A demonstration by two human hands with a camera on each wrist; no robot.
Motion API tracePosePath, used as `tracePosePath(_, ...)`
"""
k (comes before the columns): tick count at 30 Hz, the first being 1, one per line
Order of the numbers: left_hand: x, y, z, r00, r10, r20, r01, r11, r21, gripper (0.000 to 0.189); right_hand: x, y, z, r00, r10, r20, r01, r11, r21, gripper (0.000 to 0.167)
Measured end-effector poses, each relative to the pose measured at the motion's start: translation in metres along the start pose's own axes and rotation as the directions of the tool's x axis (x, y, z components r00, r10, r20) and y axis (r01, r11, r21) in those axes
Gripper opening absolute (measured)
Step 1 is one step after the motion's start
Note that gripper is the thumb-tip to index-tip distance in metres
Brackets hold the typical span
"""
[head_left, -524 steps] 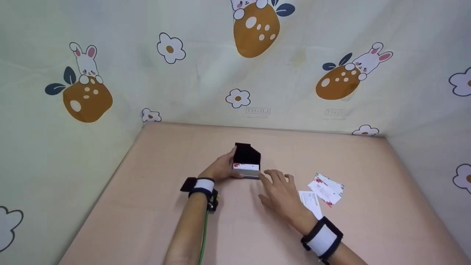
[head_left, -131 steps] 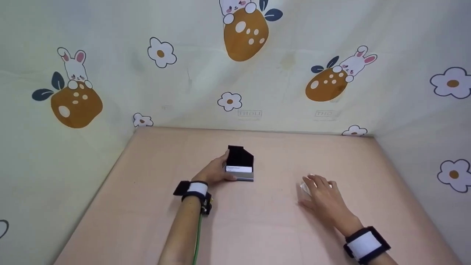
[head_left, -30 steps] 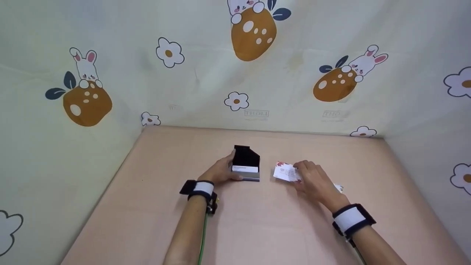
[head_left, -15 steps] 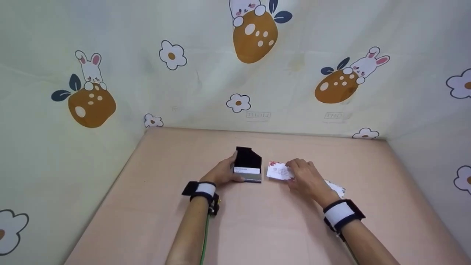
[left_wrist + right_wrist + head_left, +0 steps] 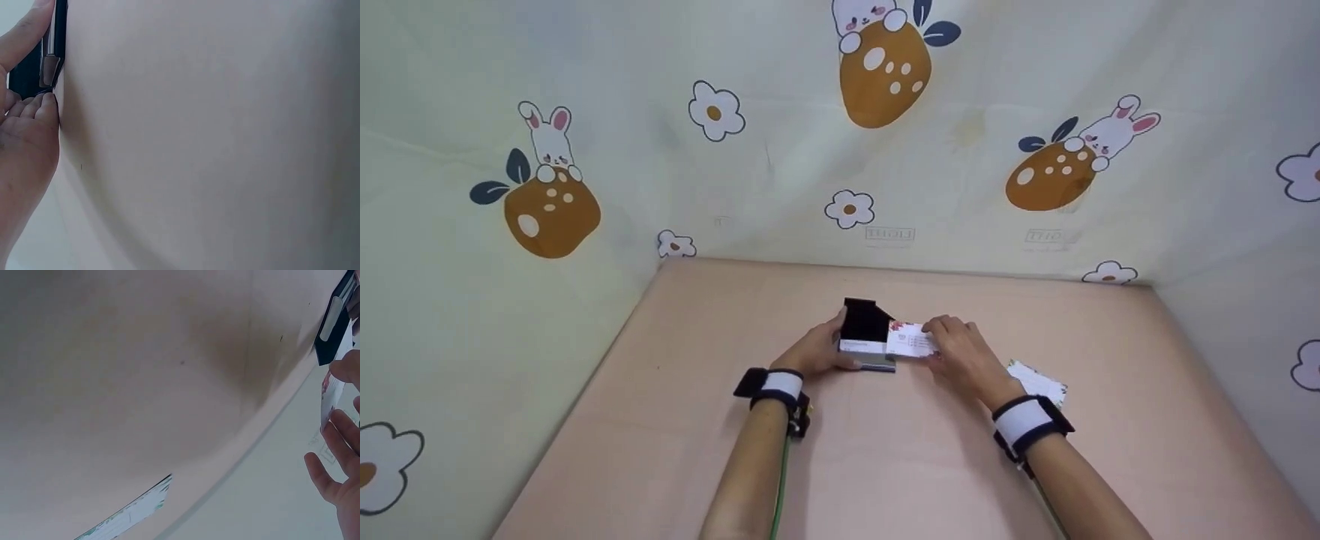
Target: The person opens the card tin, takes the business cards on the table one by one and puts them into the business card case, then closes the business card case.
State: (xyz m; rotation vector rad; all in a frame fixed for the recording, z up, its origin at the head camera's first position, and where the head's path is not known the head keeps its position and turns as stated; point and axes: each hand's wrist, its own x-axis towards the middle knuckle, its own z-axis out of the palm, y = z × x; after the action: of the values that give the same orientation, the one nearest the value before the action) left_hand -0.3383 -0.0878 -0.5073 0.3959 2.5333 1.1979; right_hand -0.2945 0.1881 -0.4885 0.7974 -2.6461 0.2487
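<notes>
My left hand [image 5: 817,351] grips a black card case [image 5: 864,321] by its left side, the lid standing up. White cards [image 5: 861,346] sit inside, behind a grey front. In the left wrist view the thumb and fingers of that hand close on the edge of the case [image 5: 55,34]. With my right hand [image 5: 964,352] I pinch a white business card [image 5: 909,341] with red flowers at its corner. Its left end overlaps the right side of the case. The right wrist view has this card [image 5: 332,394] between thumb and fingers, right at the case [image 5: 334,323].
Another white card [image 5: 1039,384] with a leafy border lies on the pink tabletop [image 5: 885,465], behind the right wrist. Cloth walls [image 5: 780,165] printed with rabbits and flowers rise at the back and both sides. A green cable [image 5: 781,480] runs along the left forearm.
My right hand picked up the flowered card from the right and moved it left until it overlaps the case. My left hand keeps holding the open case. The card on the table is more uncovered.
</notes>
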Motion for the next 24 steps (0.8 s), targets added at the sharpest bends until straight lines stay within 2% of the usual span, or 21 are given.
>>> tracePosePath(3,0.000,0.000,-0.001,1.000,-0.004,0.000,0.004,1.000,0.004,0.111,0.007,-0.005,0.001,1.000,0.008,0.008,-0.008,1.000,0.021,0.045)
tracePosePath(10,0.001,-0.003,-0.001,0.999,0.033,0.003,-0.033,0.999,0.005,0.111,0.020,-0.015,0.005,1.000,-0.004,-0.007,0.004,0.999,0.034,0.045)
tracePosePath(14,0.002,-0.002,0.000,1.000,0.017,0.003,-0.017,1.000,-0.013,0.110,0.027,-0.018,0.008,1.000,-0.015,-0.010,0.015,0.999,0.034,0.046)
tracePosePath(20,0.002,0.000,0.000,1.000,-0.023,0.003,0.023,0.999,-0.040,0.109,0.037,-0.025,0.013,0.999,-0.010,0.034,0.008,0.999,0.039,0.040)
tracePosePath(24,0.001,-0.001,0.000,1.000,-0.019,0.002,0.019,0.999,-0.044,0.109,0.040,-0.031,0.018,0.998,0.009,0.066,-0.013,0.998,0.061,0.039)
